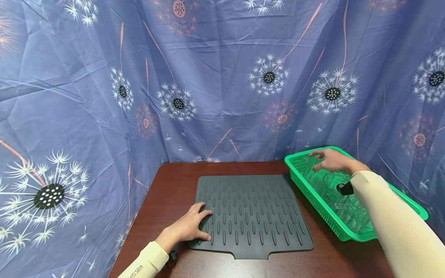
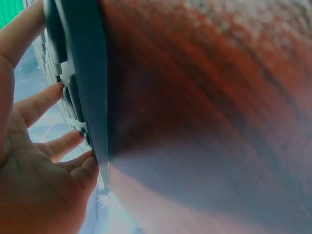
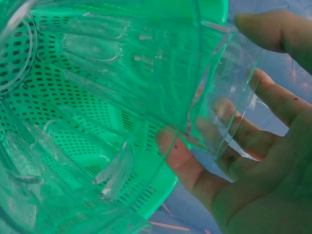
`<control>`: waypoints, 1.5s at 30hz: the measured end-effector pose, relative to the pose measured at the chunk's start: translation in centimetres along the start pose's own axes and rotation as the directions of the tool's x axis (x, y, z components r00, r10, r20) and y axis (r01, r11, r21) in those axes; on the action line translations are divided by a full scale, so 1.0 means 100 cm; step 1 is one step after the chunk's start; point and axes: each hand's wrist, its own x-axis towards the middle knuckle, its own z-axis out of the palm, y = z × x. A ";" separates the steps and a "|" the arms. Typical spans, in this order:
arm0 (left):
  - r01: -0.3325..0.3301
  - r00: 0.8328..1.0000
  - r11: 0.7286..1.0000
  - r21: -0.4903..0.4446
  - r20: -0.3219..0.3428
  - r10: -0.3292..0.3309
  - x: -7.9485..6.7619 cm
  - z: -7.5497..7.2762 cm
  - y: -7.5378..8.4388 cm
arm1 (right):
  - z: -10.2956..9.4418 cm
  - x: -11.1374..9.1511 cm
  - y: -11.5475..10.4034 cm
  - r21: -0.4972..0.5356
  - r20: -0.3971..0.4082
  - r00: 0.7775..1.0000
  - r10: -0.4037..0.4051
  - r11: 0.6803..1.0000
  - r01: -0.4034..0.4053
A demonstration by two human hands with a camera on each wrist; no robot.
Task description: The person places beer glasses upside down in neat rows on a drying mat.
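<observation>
In the head view, my left hand (image 1: 189,224) rests on the left edge of a dark grey ribbed mat (image 1: 255,212), fingers spread. Its fingertips touch the ribbed top in the left wrist view. My right hand (image 1: 332,160) reaches over the far left part of a green perforated basket (image 1: 318,199), with its fingers extended. The right wrist view shows those fingers spread around the square end of a clear, glass-like piece (image 3: 231,90). Some fingers show through its transparent wall. I cannot tell how firmly they touch it.
Several clear glass-like pieces (image 1: 342,206) lie jumbled inside the basket. The basket stands at an angle to the right of the mat on a reddish-brown wooden table (image 1: 174,189). A blue dandelion-patterned curtain (image 1: 222,96) hangs behind and on both sides.
</observation>
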 end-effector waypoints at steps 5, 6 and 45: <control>0.004 1.000 1.000 0.002 0.005 -0.004 0.000 0.000 0.001 | -0.005 -0.001 -0.003 -0.027 -0.038 0.999 -0.007 1.000 0.006; 0.007 1.000 1.000 -0.001 0.007 -0.007 0.000 0.000 0.001 | -0.006 -0.001 -0.004 -0.030 -0.045 0.999 -0.008 1.000 0.007; 0.036 0.999 0.999 -0.016 0.023 -0.036 0.001 -0.003 0.007 | -0.018 -0.043 -0.064 -0.199 -0.349 0.905 -0.244 0.963 0.183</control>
